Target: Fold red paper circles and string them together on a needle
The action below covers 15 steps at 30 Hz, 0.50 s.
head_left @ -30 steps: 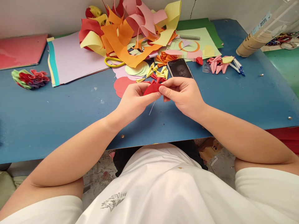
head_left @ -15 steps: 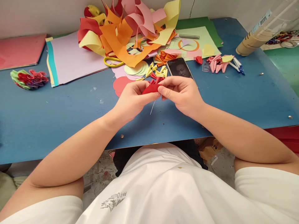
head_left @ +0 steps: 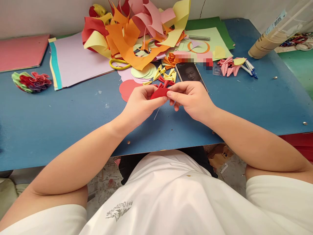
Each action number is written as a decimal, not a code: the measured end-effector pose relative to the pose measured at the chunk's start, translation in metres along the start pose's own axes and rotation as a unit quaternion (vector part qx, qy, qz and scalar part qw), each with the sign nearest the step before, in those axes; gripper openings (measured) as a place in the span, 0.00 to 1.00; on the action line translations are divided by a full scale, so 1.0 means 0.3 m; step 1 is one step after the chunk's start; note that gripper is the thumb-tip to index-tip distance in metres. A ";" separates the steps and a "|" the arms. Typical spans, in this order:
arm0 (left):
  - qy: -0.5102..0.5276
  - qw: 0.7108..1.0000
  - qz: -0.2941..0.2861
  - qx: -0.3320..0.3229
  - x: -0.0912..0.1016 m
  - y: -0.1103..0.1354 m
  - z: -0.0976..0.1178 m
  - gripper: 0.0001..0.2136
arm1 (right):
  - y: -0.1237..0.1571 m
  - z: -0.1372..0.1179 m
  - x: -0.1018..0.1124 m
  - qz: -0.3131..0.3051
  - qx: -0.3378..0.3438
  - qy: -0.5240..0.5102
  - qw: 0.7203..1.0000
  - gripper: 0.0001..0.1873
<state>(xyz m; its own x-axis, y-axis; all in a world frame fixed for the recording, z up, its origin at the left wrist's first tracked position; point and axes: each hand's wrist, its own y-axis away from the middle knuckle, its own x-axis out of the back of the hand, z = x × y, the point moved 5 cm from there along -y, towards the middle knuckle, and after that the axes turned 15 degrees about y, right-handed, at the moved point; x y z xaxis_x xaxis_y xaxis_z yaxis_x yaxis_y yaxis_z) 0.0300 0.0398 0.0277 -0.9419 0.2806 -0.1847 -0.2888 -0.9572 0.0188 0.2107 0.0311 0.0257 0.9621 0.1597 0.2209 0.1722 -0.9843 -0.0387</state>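
Both hands meet over the table's front half around a folded red paper circle [head_left: 160, 93]. My left hand [head_left: 140, 101] pinches it between thumb and fingers on its left side. At its right end, the thumb and index finger of my right hand [head_left: 191, 98] close on the paper's edge, the other fingers curled loosely below. A thin whitish stick or wire [head_left: 156, 113] slants down from under the paper; which hand holds it is hidden. Just beyond the fingers lie folded red paper cones [head_left: 165, 82] and yellow paper cones [head_left: 168, 75].
A phone [head_left: 189, 72] lies behind my right hand. Red paper circles [head_left: 129, 87], pale green circles [head_left: 143, 70] and yellow-handled scissors [head_left: 119, 64] are left of centre. Orange paper scraps [head_left: 127, 39] pile up behind. A clear cup [head_left: 259, 45] stands right, pens [head_left: 249, 70] nearby.
The thin stick under the paper has shifted slightly left and shows less length. The lower fingers of my right hand have dropped a little and loosened. The red paper stays between both hands.
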 end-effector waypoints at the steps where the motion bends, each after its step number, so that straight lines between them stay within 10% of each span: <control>1: -0.007 1.000 0.000 -0.003 0.000 0.000 -0.002 0.10 | -0.001 0.002 0.000 0.003 -0.006 -0.001 1.000 0.08; 15: -0.004 1.000 -0.010 0.002 -0.003 0.002 0.020 0.12 | 0.004 -0.015 0.001 -0.003 0.020 -0.011 1.000 0.17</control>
<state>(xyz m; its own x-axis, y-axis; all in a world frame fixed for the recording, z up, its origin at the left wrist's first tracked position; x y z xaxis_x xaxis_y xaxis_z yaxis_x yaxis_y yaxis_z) 0.0296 0.0394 0.0338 -0.9374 0.2993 -0.1778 -0.3073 -0.9514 0.0185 0.2101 0.0297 0.0301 0.9651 0.1686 0.2002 0.1870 -0.9793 -0.0772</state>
